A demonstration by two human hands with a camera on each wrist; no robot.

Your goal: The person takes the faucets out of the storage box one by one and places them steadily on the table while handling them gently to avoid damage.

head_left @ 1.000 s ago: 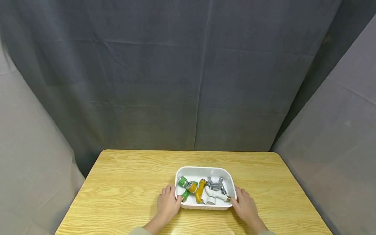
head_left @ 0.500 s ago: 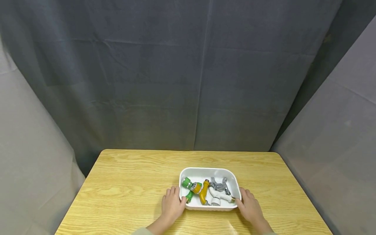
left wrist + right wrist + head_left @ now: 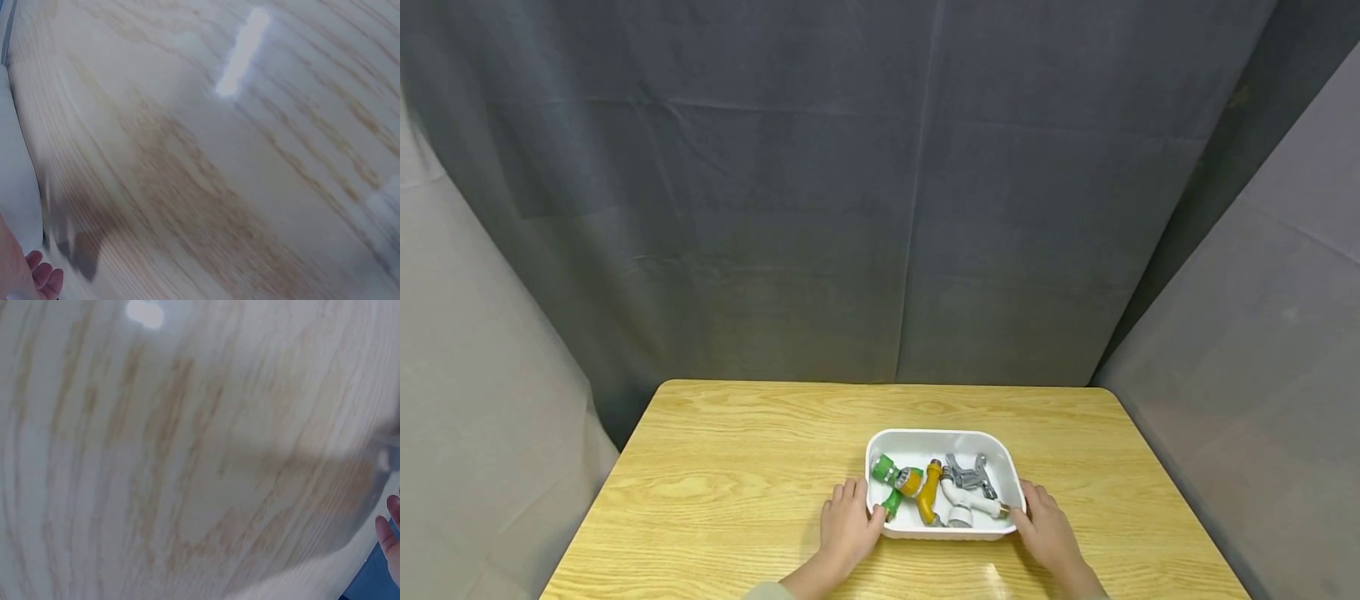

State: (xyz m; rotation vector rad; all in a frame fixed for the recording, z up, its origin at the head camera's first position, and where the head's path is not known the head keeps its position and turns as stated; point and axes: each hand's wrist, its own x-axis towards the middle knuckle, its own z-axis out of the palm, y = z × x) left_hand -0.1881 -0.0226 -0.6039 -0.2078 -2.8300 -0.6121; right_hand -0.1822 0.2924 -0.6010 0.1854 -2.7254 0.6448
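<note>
A white plastic tray (image 3: 946, 533) stands on the wooden table, its wall (image 3: 19, 169) also showing at the edge of the left wrist view. In it lie several tap-like fittings: a green one (image 3: 883, 468), a yellow one (image 3: 928, 496), a white one (image 3: 973, 500) with a brass end, and grey metal pieces (image 3: 970, 477). My left hand (image 3: 848, 523) holds the tray's left end, thumb at the rim and fingers along the outside. At the opposite end my right hand (image 3: 1048, 529) grips it likewise. Only fingertips show in either wrist view.
The wooden table (image 3: 730, 467) has rounded far corners. Behind it hangs a dark grey curtain (image 3: 775, 208). Pale cloth screens stand to the left (image 3: 482, 333) and right (image 3: 1247, 333).
Both hands have slid the tray a short way right and slightly toward me, with the fittings inside. The grip looks the same throughout.
</note>
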